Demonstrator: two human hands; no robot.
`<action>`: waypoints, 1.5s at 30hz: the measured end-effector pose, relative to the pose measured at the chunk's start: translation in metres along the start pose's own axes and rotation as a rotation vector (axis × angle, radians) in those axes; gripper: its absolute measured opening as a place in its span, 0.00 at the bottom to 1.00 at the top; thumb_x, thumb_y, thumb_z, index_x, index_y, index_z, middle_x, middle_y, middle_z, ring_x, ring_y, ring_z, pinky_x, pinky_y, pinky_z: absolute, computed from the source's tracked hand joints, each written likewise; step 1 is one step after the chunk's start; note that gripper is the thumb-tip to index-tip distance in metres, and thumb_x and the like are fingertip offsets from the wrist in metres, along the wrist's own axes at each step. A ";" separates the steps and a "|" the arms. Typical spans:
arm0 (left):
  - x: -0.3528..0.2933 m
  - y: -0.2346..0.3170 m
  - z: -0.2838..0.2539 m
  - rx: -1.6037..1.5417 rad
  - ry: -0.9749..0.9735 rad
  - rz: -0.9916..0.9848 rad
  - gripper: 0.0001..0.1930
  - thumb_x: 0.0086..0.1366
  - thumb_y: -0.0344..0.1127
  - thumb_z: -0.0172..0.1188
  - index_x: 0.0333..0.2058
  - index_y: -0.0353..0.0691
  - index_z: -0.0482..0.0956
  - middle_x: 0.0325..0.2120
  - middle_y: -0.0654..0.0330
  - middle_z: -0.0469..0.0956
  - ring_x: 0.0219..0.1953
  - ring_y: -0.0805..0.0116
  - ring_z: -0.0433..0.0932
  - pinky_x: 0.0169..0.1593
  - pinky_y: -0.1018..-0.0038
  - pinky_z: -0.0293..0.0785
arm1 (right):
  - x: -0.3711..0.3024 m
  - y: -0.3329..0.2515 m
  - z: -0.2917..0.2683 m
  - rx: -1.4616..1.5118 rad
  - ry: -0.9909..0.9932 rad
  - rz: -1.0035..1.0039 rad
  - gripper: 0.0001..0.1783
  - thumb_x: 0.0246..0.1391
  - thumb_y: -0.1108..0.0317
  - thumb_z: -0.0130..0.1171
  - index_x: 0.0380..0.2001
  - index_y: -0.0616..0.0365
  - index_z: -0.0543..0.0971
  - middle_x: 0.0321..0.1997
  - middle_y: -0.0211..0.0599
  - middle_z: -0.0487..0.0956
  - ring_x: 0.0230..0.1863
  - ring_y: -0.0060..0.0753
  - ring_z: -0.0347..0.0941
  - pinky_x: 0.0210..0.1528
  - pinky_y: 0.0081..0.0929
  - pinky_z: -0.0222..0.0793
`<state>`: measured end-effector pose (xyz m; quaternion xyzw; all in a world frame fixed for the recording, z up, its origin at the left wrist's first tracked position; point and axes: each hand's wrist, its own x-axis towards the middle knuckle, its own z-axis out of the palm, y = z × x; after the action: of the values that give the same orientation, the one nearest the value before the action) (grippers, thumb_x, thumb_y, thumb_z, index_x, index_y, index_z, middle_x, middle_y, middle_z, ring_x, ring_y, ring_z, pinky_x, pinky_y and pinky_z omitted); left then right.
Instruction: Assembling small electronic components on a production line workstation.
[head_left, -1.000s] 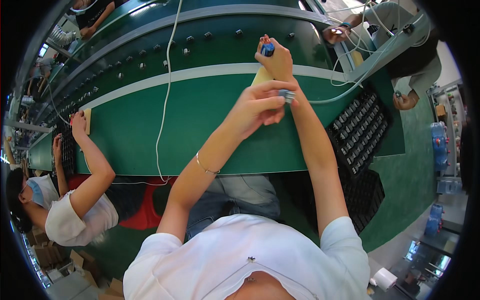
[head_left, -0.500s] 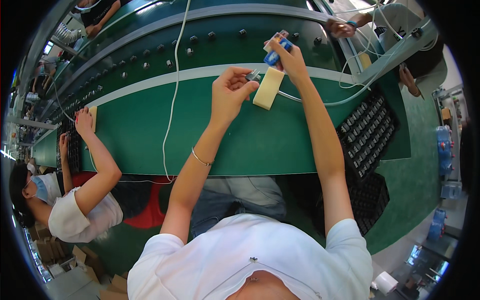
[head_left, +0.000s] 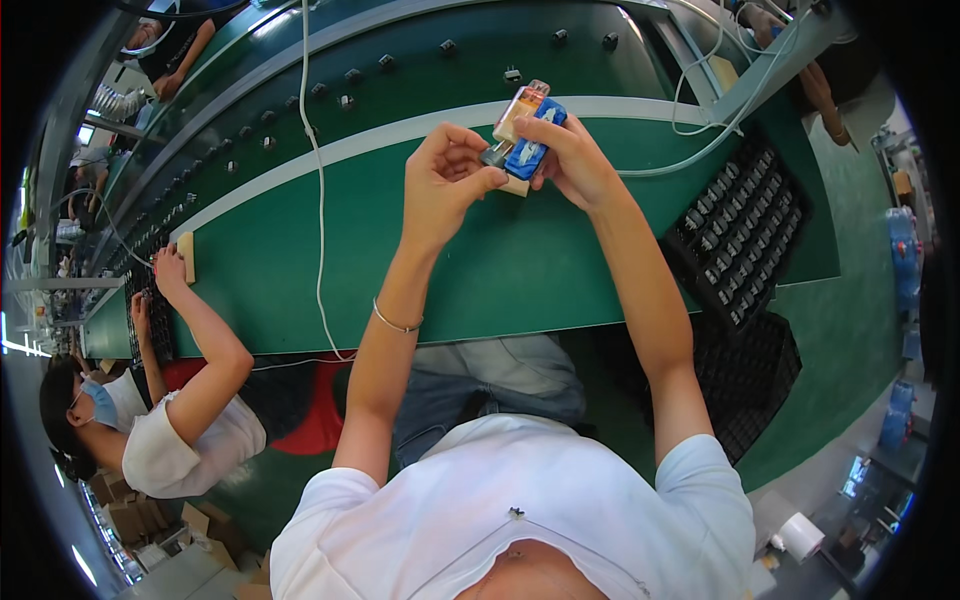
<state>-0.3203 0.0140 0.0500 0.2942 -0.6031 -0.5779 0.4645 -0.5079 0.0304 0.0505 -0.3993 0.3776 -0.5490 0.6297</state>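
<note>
My left hand [head_left: 438, 192] pinches a small grey metallic part [head_left: 493, 156] between thumb and fingers. My right hand [head_left: 578, 165] grips a blue handheld device [head_left: 535, 140] with a clear and orange section along its left side; its exact kind cannot be told. The lower end of that device meets or overlaps the small part, and whether they touch is unclear. Beneath both hands, a corner of a pale yellow block [head_left: 516, 187] shows; the rest of it is hidden.
Small dark parts ride on the green conveyor belt [head_left: 420, 90] beyond the pale rail. A black tray [head_left: 740, 235] of similar parts lies at the right. A white cable [head_left: 318, 200] hangs left of my arms. A masked co-worker [head_left: 190, 420] sits at the left.
My right hand has brought the blue device down and left to the small part in my left hand. The device now covers most of the yellow block. The view has shifted slightly.
</note>
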 end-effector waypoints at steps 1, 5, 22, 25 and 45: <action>0.000 -0.001 -0.001 0.005 -0.003 -0.006 0.16 0.51 0.22 0.71 0.36 0.36 0.73 0.27 0.62 0.79 0.26 0.81 0.76 0.29 0.86 0.71 | -0.001 0.002 -0.001 0.008 0.003 0.001 0.19 0.58 0.57 0.62 0.43 0.61 0.77 0.31 0.32 0.80 0.22 0.17 0.75 0.18 0.15 0.69; 0.001 -0.002 -0.002 -0.119 -0.074 -0.035 0.19 0.51 0.23 0.71 0.37 0.38 0.69 0.29 0.63 0.77 0.29 0.80 0.76 0.31 0.86 0.71 | -0.004 0.005 -0.004 0.111 -0.115 0.113 0.19 0.58 0.55 0.62 0.42 0.59 0.77 0.29 0.33 0.80 0.21 0.19 0.76 0.18 0.16 0.70; 0.012 -0.033 0.223 0.908 -0.584 0.629 0.10 0.50 0.30 0.65 0.34 0.40 0.78 0.33 0.57 0.77 0.37 0.57 0.79 0.35 0.65 0.78 | -0.015 0.041 -0.010 -1.210 0.426 -0.592 0.18 0.42 0.57 0.68 0.35 0.53 0.79 0.30 0.42 0.80 0.30 0.51 0.78 0.33 0.39 0.75; 0.029 -0.053 0.242 1.109 -0.638 0.691 0.08 0.51 0.29 0.63 0.31 0.39 0.80 0.33 0.56 0.77 0.38 0.58 0.80 0.35 0.67 0.79 | -0.017 0.043 -0.013 -1.202 0.424 -0.571 0.17 0.42 0.57 0.68 0.34 0.52 0.79 0.32 0.43 0.80 0.30 0.50 0.78 0.33 0.40 0.75; -0.012 0.013 0.129 -0.111 -0.364 0.163 0.14 0.58 0.25 0.56 0.44 0.32 0.80 0.33 0.64 0.78 0.28 0.81 0.73 0.31 0.82 0.69 | -0.006 0.045 -0.012 -1.074 0.506 -0.472 0.20 0.46 0.61 0.68 0.42 0.53 0.77 0.37 0.42 0.80 0.34 0.50 0.79 0.38 0.37 0.76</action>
<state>-0.4292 0.0812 0.0727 0.1092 -0.6660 -0.6145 0.4086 -0.5024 0.0392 0.0046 -0.5898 0.6391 -0.4844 0.0954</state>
